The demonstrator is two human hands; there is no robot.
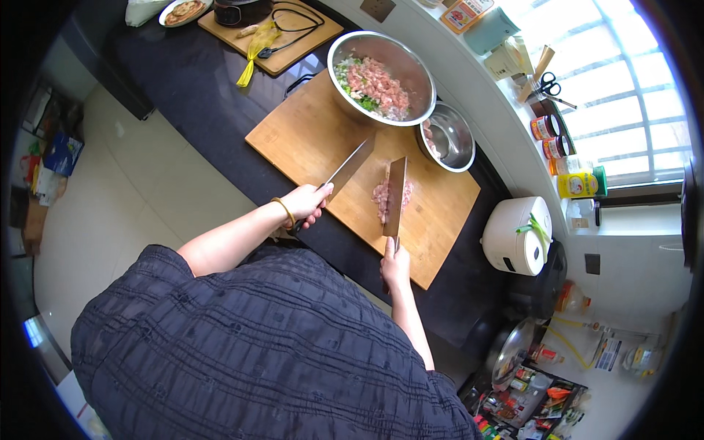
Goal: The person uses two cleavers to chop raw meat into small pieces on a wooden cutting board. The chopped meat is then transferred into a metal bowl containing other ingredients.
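Note:
My left hand is wrapped round the handle of a cleaver, whose broad blade slants over the left part of a wooden cutting board. In my right hand is a second cleaver, its blade over a small heap of chopped pink meat. Part of that heap is hidden behind the blade. At the board's far edge stands a large steel bowl holding minced meat and chopped green and white vegetables. Beside it, a smaller steel bowl has some meat along one side.
A white rice cooker with a green onion on top stands right of the board. Far left, another wooden board carries a dark appliance, a cord and a yellow bag. Jars and scissors line the windowsill.

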